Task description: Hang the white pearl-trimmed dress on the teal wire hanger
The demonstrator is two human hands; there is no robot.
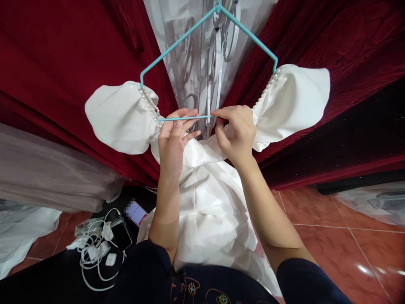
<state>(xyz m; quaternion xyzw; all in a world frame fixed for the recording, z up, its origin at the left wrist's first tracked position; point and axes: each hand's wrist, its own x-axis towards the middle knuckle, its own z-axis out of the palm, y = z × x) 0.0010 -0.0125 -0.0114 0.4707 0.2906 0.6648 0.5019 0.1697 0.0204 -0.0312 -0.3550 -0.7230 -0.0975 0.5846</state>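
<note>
A white dress point(215, 202) with puffed sleeves and pearl-beaded trim hangs in front of me from a turquoise clothes hanger point(180, 46). The hanger's lower bar runs level across the neckline. My left hand point(174, 135) is by the left shoulder, its fingers stretched out and apart, with the bar crossing over them. At the right end of the bar, my right hand point(237, 131) has its fingers curled in a pinch, the index fingertip against the bar. Its palm hides that end of the bar and part of the right neckline.
Dark red drapes point(63, 55) hang on both sides, with white fabric and a pale metal frame point(214, 63) between them. At lower left, a black surface holds tangled white cables point(90, 257), a phone point(122, 237) and a lit screen point(137, 213). Reddish floor tiles point(332, 219) lie at right.
</note>
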